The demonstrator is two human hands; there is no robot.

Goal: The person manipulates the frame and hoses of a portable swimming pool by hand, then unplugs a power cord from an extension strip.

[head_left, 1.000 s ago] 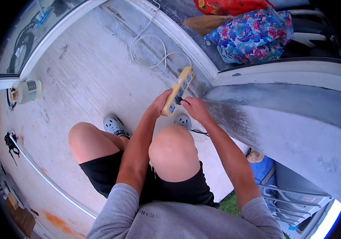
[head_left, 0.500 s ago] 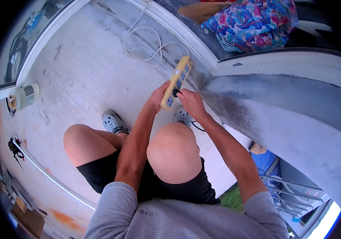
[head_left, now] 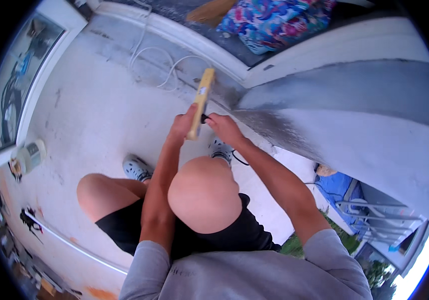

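Note:
A yellow power strip (head_left: 203,92) is held up in front of me, its long narrow side facing the camera and its sockets mostly turned away to the right. My left hand (head_left: 183,122) grips it round the near half, thumb on top. In my right hand (head_left: 223,127) is a black plug (head_left: 204,118), pinched by the fingers and set against the strip's socket side. How deep the plug sits cannot be made out. A black cord (head_left: 239,159) shows below my right wrist. From the strip's far end runs a white cable (head_left: 174,65).
A door frame with a raised sill (head_left: 174,35) borders the floor ahead, beside a grey-white wall (head_left: 334,107) on the right. A translucent tub (head_left: 32,154) stands at left near a glazed door (head_left: 39,65). A white pole (head_left: 74,245) lies lower left. Flowered cloth (head_left: 274,22) is beyond the sill.
The strip has been rolled so its sockets, visible before, now face right. Both hands stay on strip and plug. The whole view has shifted and turned slightly.

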